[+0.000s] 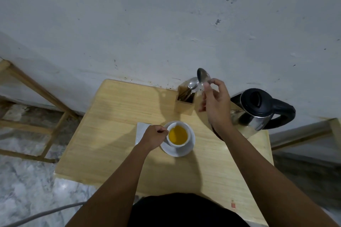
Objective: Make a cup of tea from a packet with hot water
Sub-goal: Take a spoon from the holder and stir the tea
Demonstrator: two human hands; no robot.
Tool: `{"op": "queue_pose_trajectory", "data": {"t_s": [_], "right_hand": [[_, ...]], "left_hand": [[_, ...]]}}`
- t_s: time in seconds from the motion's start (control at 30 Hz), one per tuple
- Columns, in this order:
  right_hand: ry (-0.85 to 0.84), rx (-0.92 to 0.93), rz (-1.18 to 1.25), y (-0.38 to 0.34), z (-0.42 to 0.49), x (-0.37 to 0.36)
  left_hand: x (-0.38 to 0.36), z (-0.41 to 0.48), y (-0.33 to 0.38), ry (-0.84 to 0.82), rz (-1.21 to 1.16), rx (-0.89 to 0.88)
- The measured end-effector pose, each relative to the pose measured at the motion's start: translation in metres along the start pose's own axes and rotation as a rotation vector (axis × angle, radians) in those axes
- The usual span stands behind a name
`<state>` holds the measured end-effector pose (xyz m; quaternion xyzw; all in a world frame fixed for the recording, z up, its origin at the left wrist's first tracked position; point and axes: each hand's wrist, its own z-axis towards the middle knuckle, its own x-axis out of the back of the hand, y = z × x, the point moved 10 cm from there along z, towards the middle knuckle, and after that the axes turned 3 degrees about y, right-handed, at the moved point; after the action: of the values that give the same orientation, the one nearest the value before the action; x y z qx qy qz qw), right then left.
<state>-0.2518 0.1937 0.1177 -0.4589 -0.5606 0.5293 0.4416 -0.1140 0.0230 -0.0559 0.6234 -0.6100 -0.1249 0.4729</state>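
A white cup (pixel 178 135) full of amber tea stands on a white saucer (pixel 185 150) in the middle of the wooden table (pixel 114 134). My left hand (pixel 153 137) is closed on the cup's handle at its left side. My right hand (pixel 215 101) is raised above the table beside the wooden cutlery holder (pixel 185 102) and pinches a metal spoon (pixel 202 76), bowl pointing up. A steel electric kettle (pixel 258 110) with a black lid and handle stands at the right. No tea packet can be made out.
A white napkin (pixel 141 130) lies under my left hand, left of the saucer. More spoons stick out of the cutlery holder. The table stands against a grey wall, with wooden frames on the floor to either side. A grey cable runs at the bottom left.
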Motion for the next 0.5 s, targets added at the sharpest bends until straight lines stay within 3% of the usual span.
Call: {"op": "queue_pose_trajectory", "data": {"t_s": [0.13,0.23,0.5], "right_hand": [[-0.281,-0.276,-0.328,0.061,-0.026,0.001],[-0.428,-0.415,-0.434,0.092,-0.048,0.004],[-0.499,-0.349,-0.752,0.117,-0.069,0.014]], "left_hand": [[-0.001,-0.001,0.001,0.007,-0.014,-0.017],[-0.001,-0.001,0.002,0.014,-0.014,-0.046],[-0.001,-0.002,0.004,0.029,-0.010,-0.111]]}}
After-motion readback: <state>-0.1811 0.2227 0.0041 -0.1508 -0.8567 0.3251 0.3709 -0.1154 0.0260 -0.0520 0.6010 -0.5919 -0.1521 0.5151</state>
